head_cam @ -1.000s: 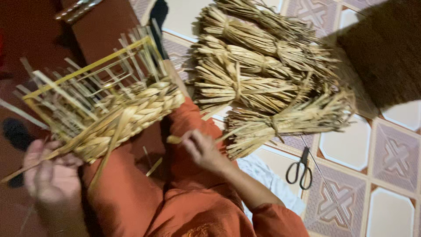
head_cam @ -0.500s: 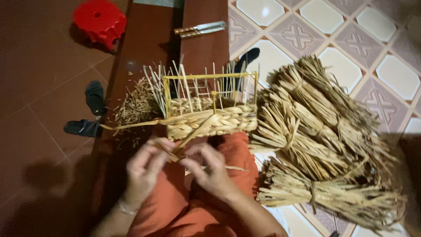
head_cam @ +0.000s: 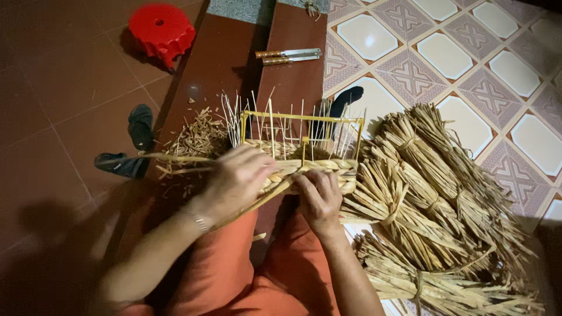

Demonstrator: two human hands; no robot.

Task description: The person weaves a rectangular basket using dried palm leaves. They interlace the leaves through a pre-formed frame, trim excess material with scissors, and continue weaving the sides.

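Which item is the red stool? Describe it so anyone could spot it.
Start at the dark red tiled floor left of the raised step. Near the top edge sits the red stool: round, plastic, with a hole in its centre. It is the only bright red object, beyond the black sandals.

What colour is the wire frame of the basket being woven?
Yellow: the frame shows best in the head view, above the woven straw band.

No packages, labels, signs, screens apparent.
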